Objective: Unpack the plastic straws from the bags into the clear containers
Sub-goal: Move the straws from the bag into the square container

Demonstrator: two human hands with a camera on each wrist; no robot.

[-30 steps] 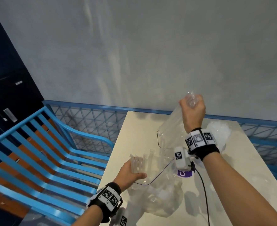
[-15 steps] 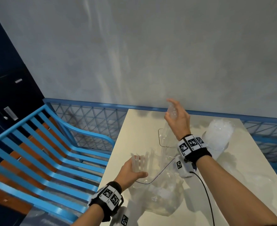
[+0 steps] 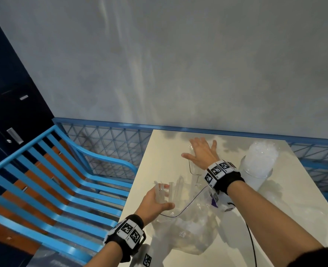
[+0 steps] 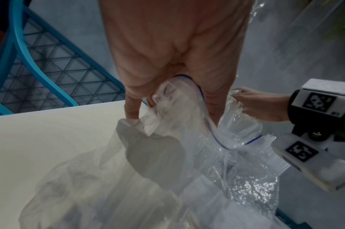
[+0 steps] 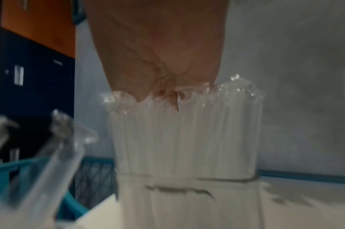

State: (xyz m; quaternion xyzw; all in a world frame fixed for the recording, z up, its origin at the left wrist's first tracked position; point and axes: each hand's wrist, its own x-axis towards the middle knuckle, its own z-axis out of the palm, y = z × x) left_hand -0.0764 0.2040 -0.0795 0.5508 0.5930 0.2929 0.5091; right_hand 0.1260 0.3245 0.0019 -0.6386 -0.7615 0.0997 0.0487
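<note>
My right hand [image 3: 200, 152] lies flat with fingers spread on the tops of upright clear straws [image 5: 187, 136] in a clear container [image 5: 187, 170] at the table's back. Its palm [image 5: 157, 54] touches the straw ends. My left hand [image 3: 158, 198] grips the mouth of a clear zip bag [image 3: 186, 234] at the table's left edge, with several straws [image 3: 175, 187] sticking up beside it. In the left wrist view the bag's blue-lined edge [image 4: 204, 114] runs through my curled left hand [image 4: 167, 54].
A second clear container [image 3: 259, 166] packed with straws stands at the back right of the white table [image 3: 294, 205]. A blue slatted chair [image 3: 53, 180] is to the left. A blue mesh fence [image 3: 109, 139] and grey wall stand behind.
My right hand came down from a raised fist around clear plastic, moved left and opened flat onto the straw tops. My left hand stayed put with its hold.
</note>
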